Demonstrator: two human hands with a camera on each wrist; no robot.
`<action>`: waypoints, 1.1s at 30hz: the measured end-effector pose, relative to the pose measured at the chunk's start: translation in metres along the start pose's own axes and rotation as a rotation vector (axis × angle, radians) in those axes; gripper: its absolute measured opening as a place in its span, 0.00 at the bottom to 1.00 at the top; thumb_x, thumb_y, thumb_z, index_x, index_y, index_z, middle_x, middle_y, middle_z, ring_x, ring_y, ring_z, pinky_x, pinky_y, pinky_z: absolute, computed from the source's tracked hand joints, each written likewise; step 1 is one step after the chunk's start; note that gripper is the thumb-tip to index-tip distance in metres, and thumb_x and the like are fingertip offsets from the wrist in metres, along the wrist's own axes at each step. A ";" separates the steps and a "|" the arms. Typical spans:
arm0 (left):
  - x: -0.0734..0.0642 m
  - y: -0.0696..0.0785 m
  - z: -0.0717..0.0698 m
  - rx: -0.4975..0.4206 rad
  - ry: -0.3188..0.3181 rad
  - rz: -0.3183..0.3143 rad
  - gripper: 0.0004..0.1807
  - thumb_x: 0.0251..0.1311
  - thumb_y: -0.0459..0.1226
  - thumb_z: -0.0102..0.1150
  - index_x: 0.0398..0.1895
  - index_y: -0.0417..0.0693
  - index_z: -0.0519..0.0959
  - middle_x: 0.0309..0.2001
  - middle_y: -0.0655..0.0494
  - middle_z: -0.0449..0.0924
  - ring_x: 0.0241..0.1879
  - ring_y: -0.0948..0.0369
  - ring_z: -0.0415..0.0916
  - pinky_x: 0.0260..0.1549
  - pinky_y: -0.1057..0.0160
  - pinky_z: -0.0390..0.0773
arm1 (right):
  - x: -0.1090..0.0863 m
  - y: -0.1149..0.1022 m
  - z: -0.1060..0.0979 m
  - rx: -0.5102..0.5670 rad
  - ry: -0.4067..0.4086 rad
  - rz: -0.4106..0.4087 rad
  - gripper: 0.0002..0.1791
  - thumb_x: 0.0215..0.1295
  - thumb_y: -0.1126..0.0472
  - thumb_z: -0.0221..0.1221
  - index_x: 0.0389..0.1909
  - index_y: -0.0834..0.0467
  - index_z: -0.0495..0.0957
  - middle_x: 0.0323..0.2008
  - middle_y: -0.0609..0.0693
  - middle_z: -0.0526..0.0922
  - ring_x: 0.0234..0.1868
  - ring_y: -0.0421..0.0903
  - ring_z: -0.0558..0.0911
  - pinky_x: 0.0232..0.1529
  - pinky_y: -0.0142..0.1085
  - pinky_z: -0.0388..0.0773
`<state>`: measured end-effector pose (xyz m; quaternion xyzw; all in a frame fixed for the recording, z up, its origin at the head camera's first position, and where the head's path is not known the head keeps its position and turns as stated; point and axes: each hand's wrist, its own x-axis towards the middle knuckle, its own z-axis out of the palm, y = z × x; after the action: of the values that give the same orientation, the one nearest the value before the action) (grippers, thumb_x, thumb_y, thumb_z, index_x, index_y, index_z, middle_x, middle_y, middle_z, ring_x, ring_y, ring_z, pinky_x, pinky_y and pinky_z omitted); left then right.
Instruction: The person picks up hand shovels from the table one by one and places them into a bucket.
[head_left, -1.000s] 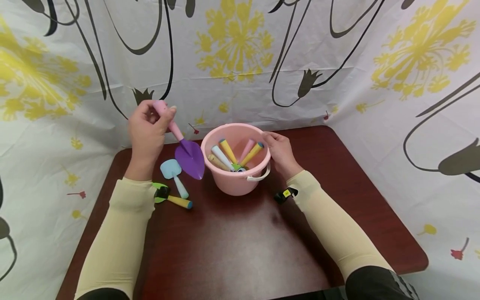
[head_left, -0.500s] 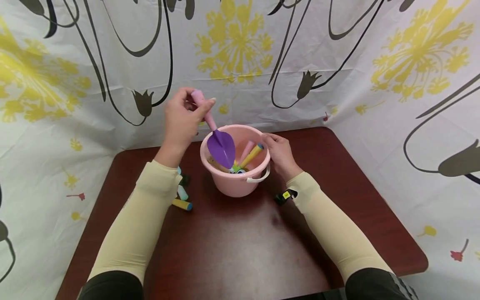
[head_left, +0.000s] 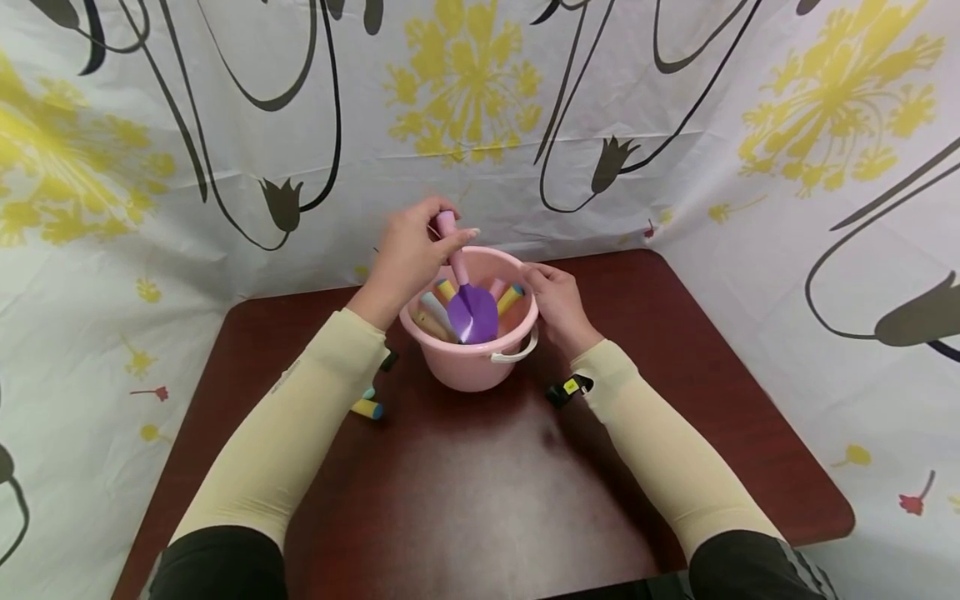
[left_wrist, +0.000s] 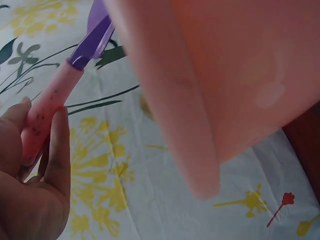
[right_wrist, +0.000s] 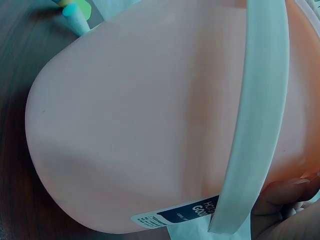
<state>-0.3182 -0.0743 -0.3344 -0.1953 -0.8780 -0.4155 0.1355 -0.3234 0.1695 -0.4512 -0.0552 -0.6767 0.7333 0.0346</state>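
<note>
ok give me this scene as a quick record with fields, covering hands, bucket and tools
left grip: holds the pink handle of the purple trowel
trowel pose: blade lower than handle, within the opening of the pink bucket as the head view sees it
right grip: holds the bucket's rim
bucket contents: several tool handles, yellow, pink, light blue, tan
on table: bucket, blue-ended yellow handle, partly hidden by the left sleeve

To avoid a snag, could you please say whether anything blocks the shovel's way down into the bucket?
Only the other tools in the bucket, around the shovel, might crowd it; nothing else visible blocks it.
</note>
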 end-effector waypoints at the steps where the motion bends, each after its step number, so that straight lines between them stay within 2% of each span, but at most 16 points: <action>1: 0.001 0.000 0.002 0.021 -0.031 -0.010 0.20 0.72 0.54 0.73 0.55 0.54 0.83 0.38 0.56 0.83 0.36 0.60 0.82 0.38 0.58 0.82 | 0.000 0.000 0.000 0.001 0.002 -0.001 0.22 0.82 0.52 0.64 0.64 0.63 0.86 0.62 0.60 0.86 0.57 0.49 0.88 0.65 0.52 0.83; 7: 0.009 -0.002 0.009 0.113 -0.201 -0.031 0.16 0.75 0.56 0.69 0.44 0.54 0.82 0.34 0.54 0.83 0.33 0.57 0.81 0.35 0.56 0.82 | 0.001 0.002 -0.001 -0.003 0.007 0.001 0.21 0.82 0.54 0.63 0.64 0.63 0.86 0.61 0.60 0.86 0.55 0.49 0.88 0.61 0.48 0.86; 16: 0.025 -0.010 0.017 0.207 -0.437 -0.032 0.19 0.77 0.54 0.68 0.43 0.48 0.87 0.37 0.52 0.87 0.36 0.54 0.87 0.37 0.56 0.81 | -0.001 -0.001 -0.002 -0.006 0.004 0.014 0.21 0.83 0.53 0.63 0.65 0.63 0.86 0.62 0.60 0.86 0.57 0.49 0.88 0.60 0.48 0.86; 20: 0.031 -0.010 0.018 0.251 -0.510 -0.043 0.19 0.77 0.54 0.68 0.39 0.48 0.87 0.37 0.52 0.86 0.36 0.54 0.87 0.37 0.57 0.81 | 0.000 -0.001 -0.001 -0.016 0.001 0.011 0.22 0.83 0.52 0.63 0.66 0.62 0.86 0.62 0.60 0.86 0.56 0.49 0.88 0.55 0.43 0.88; 25: 0.035 -0.008 0.017 0.289 -0.596 -0.050 0.18 0.77 0.51 0.68 0.43 0.45 0.89 0.37 0.50 0.88 0.42 0.48 0.89 0.41 0.56 0.83 | -0.001 -0.001 -0.001 -0.019 -0.002 0.008 0.22 0.82 0.52 0.64 0.65 0.62 0.86 0.60 0.60 0.87 0.52 0.48 0.89 0.45 0.37 0.90; 28: 0.036 -0.007 0.015 0.300 -0.625 -0.044 0.17 0.78 0.50 0.68 0.44 0.44 0.89 0.37 0.49 0.88 0.41 0.50 0.89 0.41 0.56 0.84 | -0.001 -0.001 -0.001 -0.010 -0.004 0.003 0.22 0.82 0.52 0.64 0.65 0.63 0.86 0.59 0.60 0.87 0.51 0.47 0.89 0.44 0.37 0.90; 33: 0.041 -0.009 0.013 0.269 -0.682 -0.045 0.17 0.78 0.50 0.68 0.46 0.44 0.88 0.39 0.49 0.87 0.42 0.49 0.89 0.42 0.56 0.84 | -0.001 -0.001 -0.001 0.007 0.000 0.003 0.22 0.82 0.52 0.65 0.64 0.63 0.86 0.58 0.60 0.87 0.50 0.47 0.89 0.43 0.36 0.90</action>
<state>-0.3598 -0.0593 -0.3318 -0.2837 -0.9235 -0.2101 -0.1499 -0.3221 0.1704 -0.4500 -0.0560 -0.6739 0.7359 0.0335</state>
